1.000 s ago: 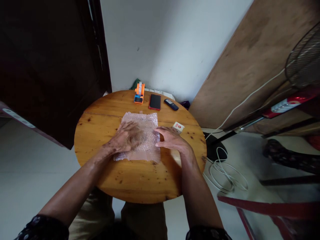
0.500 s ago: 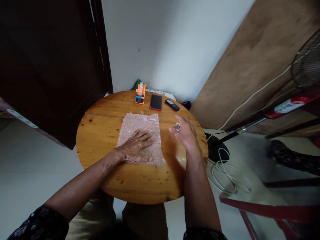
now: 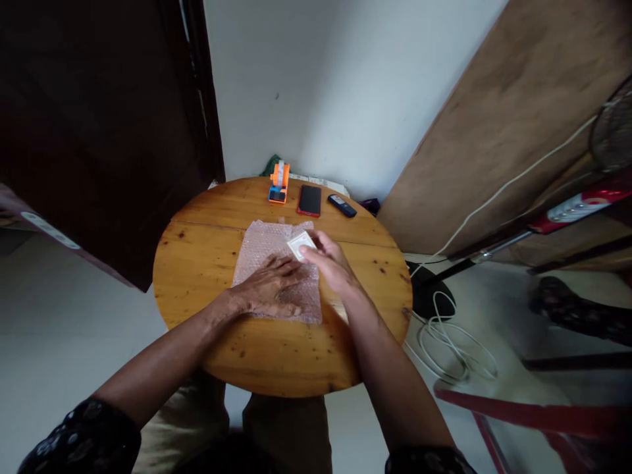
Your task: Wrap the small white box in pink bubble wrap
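Observation:
A sheet of bubble wrap (image 3: 254,253) lies on the round wooden table (image 3: 197,263). My left hand (image 3: 269,286) rests on it palm down, fingers spread. Above the sheet's right side, my right hand (image 3: 330,262) is closed on a small white box (image 3: 301,245) with a printed face, perhaps a card box. Thumb and fingers grip the box at its right end, and its left end sticks out over the bubble wrap. What lies under my left palm is hidden.
Along the table's far edge stand an orange and blue tape dispenser (image 3: 279,183), a dark phone with a red edge (image 3: 309,200) and a dark blue handheld device (image 3: 342,205). A white cable (image 3: 444,342) coils on the floor at the right, by the fan stand (image 3: 498,247).
My right hand has moved left from beside the bubble wrap to above it, bringing the small white box, which now shows more fully. My left hand has stayed on the sheet.

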`<state>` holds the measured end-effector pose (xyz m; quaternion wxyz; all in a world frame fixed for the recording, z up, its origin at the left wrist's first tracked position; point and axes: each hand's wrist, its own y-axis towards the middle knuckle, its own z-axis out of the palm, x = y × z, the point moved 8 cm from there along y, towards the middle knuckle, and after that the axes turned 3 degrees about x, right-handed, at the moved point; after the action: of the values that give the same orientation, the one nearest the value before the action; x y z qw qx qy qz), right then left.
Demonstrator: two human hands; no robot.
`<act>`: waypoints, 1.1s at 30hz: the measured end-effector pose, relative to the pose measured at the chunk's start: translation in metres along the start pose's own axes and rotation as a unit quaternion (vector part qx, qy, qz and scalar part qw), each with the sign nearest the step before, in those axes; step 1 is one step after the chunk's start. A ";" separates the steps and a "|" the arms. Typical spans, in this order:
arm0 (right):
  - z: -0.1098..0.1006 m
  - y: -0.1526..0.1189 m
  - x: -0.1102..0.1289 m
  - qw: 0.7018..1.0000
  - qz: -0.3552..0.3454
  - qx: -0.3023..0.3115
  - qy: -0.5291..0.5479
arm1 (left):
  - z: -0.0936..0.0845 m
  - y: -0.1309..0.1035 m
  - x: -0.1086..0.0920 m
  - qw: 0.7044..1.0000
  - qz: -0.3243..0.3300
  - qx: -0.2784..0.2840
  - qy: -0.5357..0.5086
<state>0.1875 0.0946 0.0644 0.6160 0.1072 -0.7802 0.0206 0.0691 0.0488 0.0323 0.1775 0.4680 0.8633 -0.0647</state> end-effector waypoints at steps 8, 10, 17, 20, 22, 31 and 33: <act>-0.003 0.005 -0.039 0.992 0.117 -0.026 -0.031 | -0.048 -0.020 0.031 0.981 -0.075 -0.158 -0.086; -0.002 0.006 -0.039 0.993 0.108 -0.020 -0.041 | -0.048 -0.025 0.046 0.978 -0.119 -0.157 -0.066; 0.002 0.004 -0.013 0.990 -0.024 -0.041 -0.131 | -0.037 -0.025 0.062 0.982 -0.142 -0.122 -0.013; 0.016 -0.001 -0.003 0.985 -0.065 0.016 -0.156 | -0.039 -0.026 0.060 0.984 -0.140 -0.106 -0.032; 0.028 -0.004 -0.002 0.975 -0.072 0.076 -0.196 | -0.042 -0.026 0.059 0.983 -0.145 -0.094 -0.055; 0.030 -0.010 -0.007 0.957 -0.031 0.134 -0.256 | -0.045 -0.030 0.068 0.973 -0.177 -0.142 -0.054; 0.031 -0.009 -0.006 0.955 -0.041 0.130 -0.262 | -0.044 -0.029 0.067 0.975 -0.169 -0.138 -0.045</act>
<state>0.1606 0.0817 0.0506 0.3713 0.2197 -0.8996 0.0683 0.0011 0.0974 0.0471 0.2656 0.2832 0.9215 0.0045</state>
